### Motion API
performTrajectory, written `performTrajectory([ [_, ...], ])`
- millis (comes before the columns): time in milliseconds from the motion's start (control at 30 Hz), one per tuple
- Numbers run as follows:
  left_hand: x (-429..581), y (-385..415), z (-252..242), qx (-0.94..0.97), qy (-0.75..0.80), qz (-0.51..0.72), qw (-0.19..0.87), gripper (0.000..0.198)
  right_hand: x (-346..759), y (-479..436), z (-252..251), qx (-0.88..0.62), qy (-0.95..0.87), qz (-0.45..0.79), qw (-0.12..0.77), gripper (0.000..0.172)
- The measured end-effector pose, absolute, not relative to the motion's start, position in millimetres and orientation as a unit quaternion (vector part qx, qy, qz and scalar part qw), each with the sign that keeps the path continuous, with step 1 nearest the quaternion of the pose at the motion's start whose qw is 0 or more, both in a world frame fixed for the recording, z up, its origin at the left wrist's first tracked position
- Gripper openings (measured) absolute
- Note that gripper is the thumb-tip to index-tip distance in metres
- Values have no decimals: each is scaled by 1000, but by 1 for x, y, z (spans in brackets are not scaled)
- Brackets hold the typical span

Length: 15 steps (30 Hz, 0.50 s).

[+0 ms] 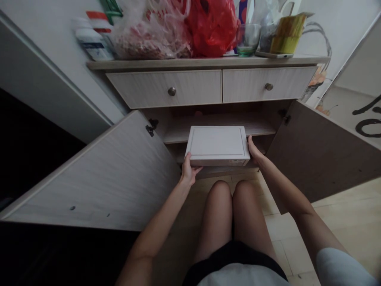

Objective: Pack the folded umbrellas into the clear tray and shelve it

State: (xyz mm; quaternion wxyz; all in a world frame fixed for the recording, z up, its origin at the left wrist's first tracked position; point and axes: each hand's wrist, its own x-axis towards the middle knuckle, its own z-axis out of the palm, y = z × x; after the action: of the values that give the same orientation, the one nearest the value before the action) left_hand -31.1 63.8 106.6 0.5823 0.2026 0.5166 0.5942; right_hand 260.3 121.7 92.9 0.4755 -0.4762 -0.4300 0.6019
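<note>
Two hands were seen at the wooden cabinet (268, 85), and what was held by them?

A white flat box (217, 145) was held level between them, at the mouth of the cabinet's lower compartment, just in front of a shelf (220, 121). Whether the shelf was touched by it could not be told.

And how were the fingers placed?

With the left hand (188, 171), the near corner of the box was gripped, the fingers (195, 170) being slightly spread beneath it and the thumb pressed against its edge. The right hand (255, 150) was pressed against the far end of the box. Its thumb was raised along that edge, but the other fingers were hidden behind the box, so their state could not be told.

What was seen around the cabinet?

Its left door (89, 178) and right door (321, 151) were swung wide. On its top, a red plastic bag (211, 29), a clear plastic bag (149, 35), a white bottle (91, 39), a glass tumbler (248, 39) and a phone (274, 55) were set. Bare knees (232, 194) were seen in front of it.
</note>
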Motion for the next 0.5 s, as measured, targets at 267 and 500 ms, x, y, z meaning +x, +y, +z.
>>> performTrajectory([
  [267,-31,67,112,153,520,599,589,54,255,96,84,-426,-546,484,535,90],
  [500,-35,63,87,241,521,579,579,62,254,84,48,-437,-645,277,563,82],
])
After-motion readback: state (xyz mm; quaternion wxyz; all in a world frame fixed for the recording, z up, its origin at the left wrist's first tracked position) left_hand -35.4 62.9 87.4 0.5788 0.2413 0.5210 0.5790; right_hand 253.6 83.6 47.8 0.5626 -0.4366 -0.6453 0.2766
